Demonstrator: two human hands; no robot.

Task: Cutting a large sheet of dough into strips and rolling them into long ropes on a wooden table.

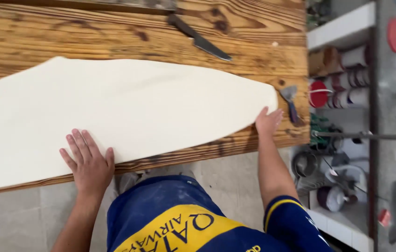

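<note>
A large, thin sheet of pale dough lies spread across a wooden table. My left hand rests flat with spread fingers on the dough's near edge, close to the table's front edge. My right hand presses on the dough's right tip, fingers together and pointing away. Neither hand holds anything.
A dark-handled knife lies on the table beyond the dough. A small scraper sits near the table's right edge, just past my right hand. Shelves with pots, lids and containers stand to the right. Tiled floor lies below.
</note>
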